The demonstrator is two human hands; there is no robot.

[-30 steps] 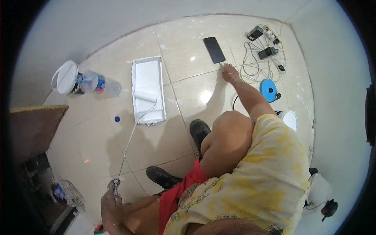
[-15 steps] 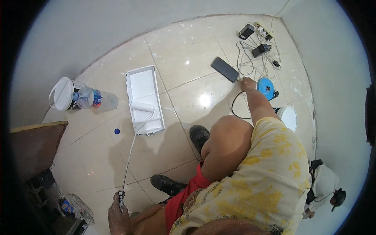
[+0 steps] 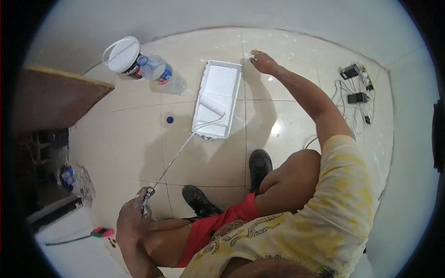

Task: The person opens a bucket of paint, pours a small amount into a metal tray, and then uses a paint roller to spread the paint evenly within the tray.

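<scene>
In my left hand [image 3: 133, 214] is the dark, paint-smeared grip of a paint roller [image 3: 212, 105]. Its long wire frame runs up and right to the white roller sleeve, which lies in a white paint tray [image 3: 233, 99]. White paint coats the tray. My right hand [image 3: 263, 61] reaches out over the floor, just right of the tray's far end, apart from it. Its thumb and fingertips look separated, with nothing visible between them. Left of the tray, a clear plastic bottle [image 3: 171, 79] leans by a white-lidded paint bucket [image 3: 124, 54]. A blue cap [image 3: 170, 119] lies on the floor.
Black power adapters [image 3: 358, 97] with tangled cables lie at the right by the wall. A brown board [image 3: 65, 99] juts in at the left. Below it, a pink and green item [image 3: 102, 232] lies near my left arm. My black shoes [image 3: 260, 167] stand before the tray.
The view has turned left, so the floor things sit farther right. My right hand has left the phone and swung over toward the tray; my left hand keeps its hold on the roller.
</scene>
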